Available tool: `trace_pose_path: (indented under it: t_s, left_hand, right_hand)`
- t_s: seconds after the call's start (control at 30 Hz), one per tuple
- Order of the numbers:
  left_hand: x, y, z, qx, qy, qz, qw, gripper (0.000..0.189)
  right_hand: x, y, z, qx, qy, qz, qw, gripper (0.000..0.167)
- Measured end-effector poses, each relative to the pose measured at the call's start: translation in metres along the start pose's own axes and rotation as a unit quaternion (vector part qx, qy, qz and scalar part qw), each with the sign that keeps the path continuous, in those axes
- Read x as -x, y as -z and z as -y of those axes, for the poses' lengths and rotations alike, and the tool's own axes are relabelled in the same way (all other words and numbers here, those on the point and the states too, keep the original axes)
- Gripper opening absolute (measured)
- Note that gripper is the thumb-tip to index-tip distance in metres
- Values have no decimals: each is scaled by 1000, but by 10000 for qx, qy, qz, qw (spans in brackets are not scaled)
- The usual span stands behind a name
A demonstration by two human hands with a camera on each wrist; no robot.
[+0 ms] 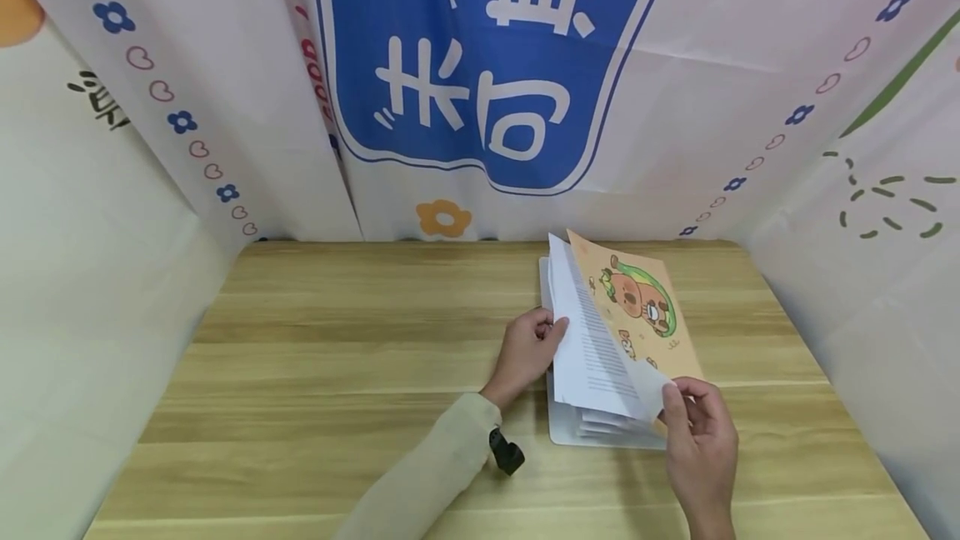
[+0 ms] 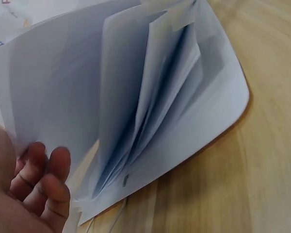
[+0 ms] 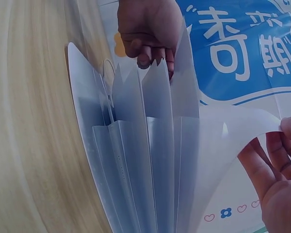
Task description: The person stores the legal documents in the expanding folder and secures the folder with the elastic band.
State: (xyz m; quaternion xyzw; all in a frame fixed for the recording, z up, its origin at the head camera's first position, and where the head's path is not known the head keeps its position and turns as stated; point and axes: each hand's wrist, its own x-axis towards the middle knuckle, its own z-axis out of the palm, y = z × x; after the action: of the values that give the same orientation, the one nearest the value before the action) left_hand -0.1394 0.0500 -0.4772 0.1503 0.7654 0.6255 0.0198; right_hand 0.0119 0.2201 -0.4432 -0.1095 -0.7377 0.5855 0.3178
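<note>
An expanding file folder (image 3: 160, 160) with pleated pockets stands partly fanned out on the right half of the table. Its peach cover (image 1: 637, 298) carries a cartoon animal. Between cover and pockets is a white sheet with printed lines (image 1: 592, 348). My left hand (image 1: 528, 348) pinches that sheet at its left edge, thumb on top; the same hand (image 2: 31, 189) shows at lower left in the left wrist view. My right hand (image 1: 701, 436) pinches the cover's lower corner, which bends to show a white underside. In the right wrist view the right hand (image 3: 276, 174) is at the right.
The wood-grain table (image 1: 337, 340) meets a printed cloth backdrop (image 1: 405, 198) at its far edge, with cloth walls at both sides. A thin elastic cord (image 2: 117, 216) hangs by the folder's edge. A black strap (image 1: 507, 452) sits at the left sleeve's cuff.
</note>
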Motion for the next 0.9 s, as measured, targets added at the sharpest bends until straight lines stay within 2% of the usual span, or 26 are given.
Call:
trace_pose_path:
  t_s: [0.17, 0.37, 0.53, 0.67, 0.73, 0.9]
  left_hand:
    - [-1, -6, 0, -277, -423, -168, 9986, 36]
    - [0, -15, -2, -437, -466, 1, 9980, 37]
    - [0, -17, -3, -574, -226, 251, 9978, 39]
    - [0, -17, -4, -329, 194, 634, 9973, 36]
    - [-1, -17, -3, -201, 365, 808, 9959, 35]
    - [-3, -19, -3, 7, 657, 1041, 9924, 38]
  right_hand:
    - [0, 0, 1, -14, -64, -22, 10000, 14]
    - [1, -1, 1, -155, -78, -42, 9998, 14]
    - [1, -2, 1, -258, -62, -25, 9996, 13]
    - [1, -2, 1, -208, -83, -14, 9997, 14]
    - [2, -2, 1, -14, -14, 10, 10000, 13]
    - [2, -1, 0, 304, 182, 58, 9994, 11]
